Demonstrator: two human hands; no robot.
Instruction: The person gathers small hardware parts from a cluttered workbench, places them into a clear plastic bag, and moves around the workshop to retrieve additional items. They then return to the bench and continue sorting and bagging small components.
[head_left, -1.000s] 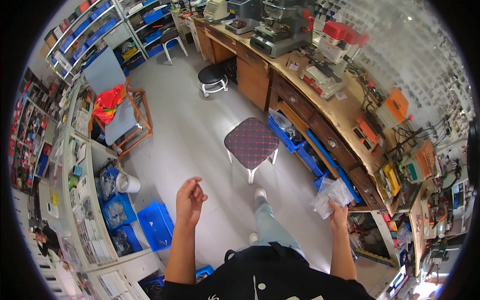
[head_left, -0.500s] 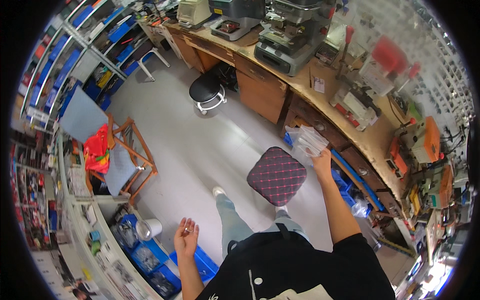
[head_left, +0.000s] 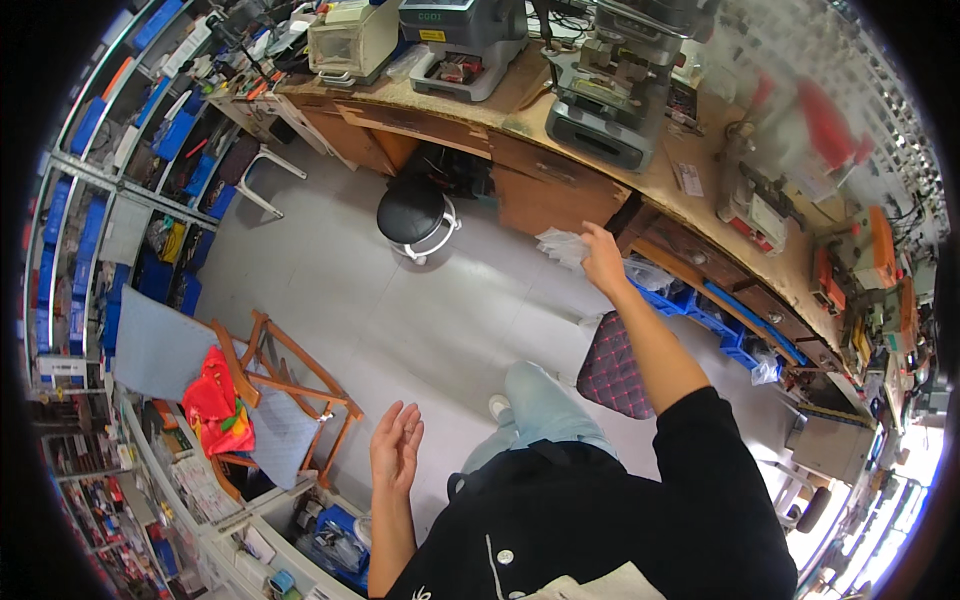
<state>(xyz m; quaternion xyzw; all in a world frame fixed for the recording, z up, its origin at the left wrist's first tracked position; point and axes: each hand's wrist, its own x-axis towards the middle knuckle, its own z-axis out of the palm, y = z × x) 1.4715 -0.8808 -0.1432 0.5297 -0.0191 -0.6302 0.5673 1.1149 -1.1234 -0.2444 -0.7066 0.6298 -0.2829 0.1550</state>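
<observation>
Cramped little workshop, this one: a long wooden workbench (head_left: 520, 115) curves along the far side with grey machines (head_left: 600, 110) parked on top, and blue parts bins (head_left: 60, 240) are stacked on the shelving to our left. We're mid-stride across the pale floor (head_left: 400, 320), one shoe (head_left: 497, 407) showing below.

Our right hand (head_left: 602, 258) is stretched out toward the bench front, fingers closed round the top of a crumpled clear plastic bag (head_left: 563, 245), which hangs in the air just in front of the wooden drawers (head_left: 545, 180). What's in the bag, we can't tell. Our left hand (head_left: 396, 447) holds nothing, palm up and fingers loosely spread, near the orange-framed folding chair (head_left: 290, 385) with the red cloth (head_left: 215, 395) on it.

Looks to us like the carrying stage, bag in transit toward the bench. The next move calls for a bare patch of benchtop, which is scarce with all that kit, and a route round the black round stool (head_left: 415, 212) and the quilted stool (head_left: 612, 365) by our leg. Spare hand is free to clear space.
</observation>
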